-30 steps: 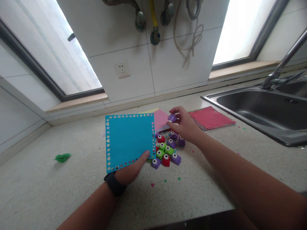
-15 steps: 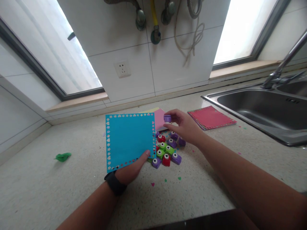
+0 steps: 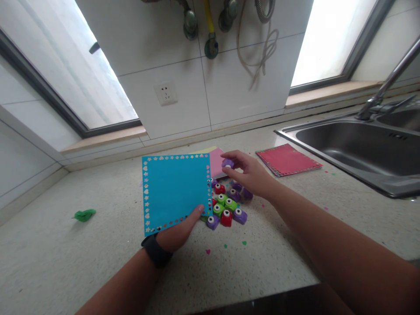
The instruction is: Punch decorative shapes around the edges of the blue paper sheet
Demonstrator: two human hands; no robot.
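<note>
A speckled stone tabletop point(image 3: 98, 262) runs along a white tiled wall with a socket point(image 3: 165, 93), between two bright windows. At the right, a steel sink point(image 3: 344, 146) is sunk into it; its basin looks bare as far as the view shows.

The left hand point(image 3: 179, 232) is closed on the lower edge of a blue card point(image 3: 175, 190), thumb on the front, holding it upright above the surface; small shapes are punched along the card's border. The right hand point(image 3: 251, 173) pinches a purple punch point(image 3: 227, 163) between thumb and fingertips, just beside the card's right edge, over a pink sheet point(image 3: 216, 161).

Under that hand lies a cluster of punches point(image 3: 226, 210), purple, red and green, touching one another. A red sheet point(image 3: 287, 159) lies flat near the sink. A green scrap point(image 3: 84, 214) lies well apart at the left.
</note>
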